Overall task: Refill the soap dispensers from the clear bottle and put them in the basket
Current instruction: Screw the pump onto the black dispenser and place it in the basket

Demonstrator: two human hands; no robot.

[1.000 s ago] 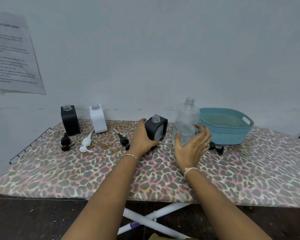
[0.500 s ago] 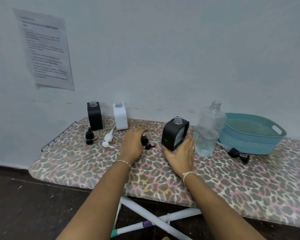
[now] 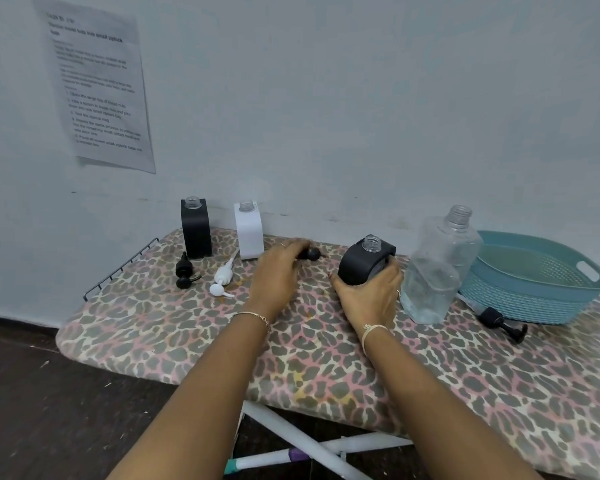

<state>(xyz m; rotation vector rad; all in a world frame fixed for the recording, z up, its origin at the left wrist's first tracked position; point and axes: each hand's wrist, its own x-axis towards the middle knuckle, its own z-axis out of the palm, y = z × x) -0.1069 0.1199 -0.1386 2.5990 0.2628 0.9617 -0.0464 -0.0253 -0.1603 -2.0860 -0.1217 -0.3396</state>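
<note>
on the ironing board: one dispenser held, one pump reached for

in the middle of the leopard-print board (image 3: 326, 348) stood a black dispenser (image 3: 362, 259), uncapped, with the right hand (image 3: 369, 294) wrapped around its lower body. the left hand (image 3: 278, 271) lay curled over a black pump (image 3: 312, 253); whether the fingers really gripped it could not be told. just right of the held dispenser stood the clear bottle (image 3: 439, 268), open, partly filled. behind it sat the teal basket (image 3: 534, 289). another black dispenser (image 3: 195, 228) and a white dispenser (image 3: 248, 230) stood at the wall.
</note>
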